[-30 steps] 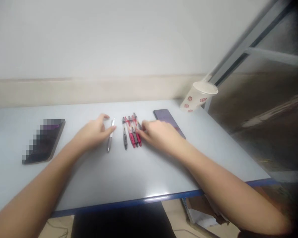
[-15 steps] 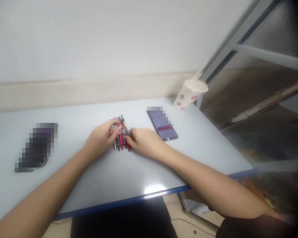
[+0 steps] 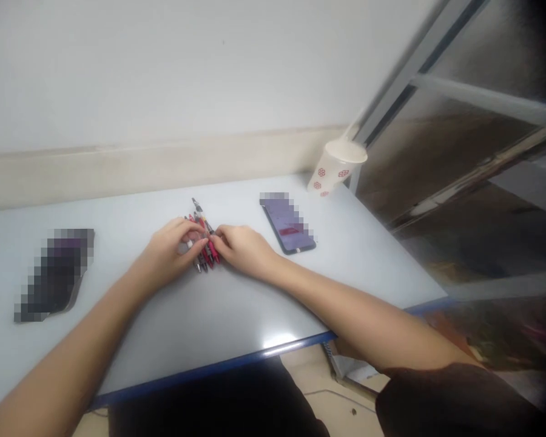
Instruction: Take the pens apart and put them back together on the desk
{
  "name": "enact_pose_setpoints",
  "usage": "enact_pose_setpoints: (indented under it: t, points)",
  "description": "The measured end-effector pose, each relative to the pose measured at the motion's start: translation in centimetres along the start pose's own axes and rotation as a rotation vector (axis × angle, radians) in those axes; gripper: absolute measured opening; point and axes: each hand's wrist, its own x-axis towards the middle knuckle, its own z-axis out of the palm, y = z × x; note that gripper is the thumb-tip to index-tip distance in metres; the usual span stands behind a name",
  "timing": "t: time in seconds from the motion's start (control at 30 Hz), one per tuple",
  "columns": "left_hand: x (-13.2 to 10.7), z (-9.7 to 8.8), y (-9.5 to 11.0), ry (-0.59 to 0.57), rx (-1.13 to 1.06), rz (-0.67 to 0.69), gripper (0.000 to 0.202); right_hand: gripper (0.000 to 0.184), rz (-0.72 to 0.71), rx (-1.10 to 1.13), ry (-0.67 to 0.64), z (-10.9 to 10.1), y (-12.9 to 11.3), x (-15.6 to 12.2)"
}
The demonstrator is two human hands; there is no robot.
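Several red, grey and silver pens (image 3: 204, 243) lie bunched together in the middle of the pale table (image 3: 236, 303). My left hand (image 3: 170, 249) presses against the bunch from the left, fingers curled round it. From the right, my right hand (image 3: 241, 247) closes on the same bunch, its fingertips meeting the left hand's. The pens' upper ends stick out beyond the fingers, pointing away from me; their lower ends show just below the hands.
A phone (image 3: 286, 224) lies face up just right of my right hand. A dark blurred flat object (image 3: 54, 273) sits at the table's left. A paper cup with red flowers (image 3: 332, 173) stands at the back right corner by a metal frame (image 3: 391, 79). A wall runs behind.
The pens lay side by side, one silver pen apart at the left. Both hands have since pushed them into one bunch and closed round it. The view has shifted right.
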Motion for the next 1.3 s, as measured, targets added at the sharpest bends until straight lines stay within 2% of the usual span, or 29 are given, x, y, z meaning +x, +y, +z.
enact_pose_setpoints:
  t: [0.13, 0.23, 0.33, 0.47, 0.57, 0.7, 0.8, 0.93, 1.03, 1.13, 1.2, 1.3]
  points:
    - [-0.1, -0.1, -0.3, -0.056, 0.056, 0.08, 0.025, 0.021, -0.011, 0.012, 0.02, -0.3, 0.4, 0.2]
    - [-0.3, 0.3, -0.3, -0.089, 0.077, 0.146, 0.03, 0.019, 0.018, 0.059, 0.034, -0.7, 0.7, 0.4]
    - [-0.6, 0.8, -0.3, -0.086, 0.1, 0.191, 0.037, 0.022, 0.038, 0.181, 0.038, -1.1, 0.7, 0.8]
    - [-1.0, 1.0, -0.3, -0.144, 0.185, 0.248, 0.051, 0.017, 0.099, 0.406, -0.027, -1.4, 0.8, 1.2]
    - [-1.1, 0.9, -0.4, -0.173, 0.207, 0.273, 0.052, 0.015, 0.079, 0.391, -0.027, -1.5, 1.0, 1.0]
    - [-0.8, 1.0, -1.0, -0.167, 0.215, 0.295, 0.044, 0.016, -0.015, 0.284, 0.074, -1.3, 1.5, 0.3]
    - [-0.7, 1.2, -1.5, -0.153, 0.209, 0.322, 0.045, 0.012, -0.099, 0.311, 0.196, -1.3, 1.7, -0.2]
    - [-0.6, 0.7, -1.2, -0.162, 0.195, 0.344, 0.046, 0.031, -0.163, 0.389, 0.323, -2.1, 1.9, -0.6]
    - [-0.5, 0.0, -0.6, -0.072, 0.176, 0.382, 0.043, 0.04, -0.128, 0.4, 0.356, -2.9, 1.8, -0.8]
    - [-0.4, -0.5, -0.2, 0.196, 0.229, 0.383, 0.033, 0.053, -0.082, 0.457, 0.265, -3.2, 1.5, -1.0]
    - [-0.4, -0.6, -0.1, 0.302, 0.299, 0.359, 0.035, 0.058, -0.024, 0.558, 0.167, -3.1, 1.2, -1.2]
    - [-0.4, -0.6, -0.3, 0.208, 0.315, 0.392, 0.032, 0.066, 0.041, 0.724, 0.018, -2.8, 0.8, -1.4]
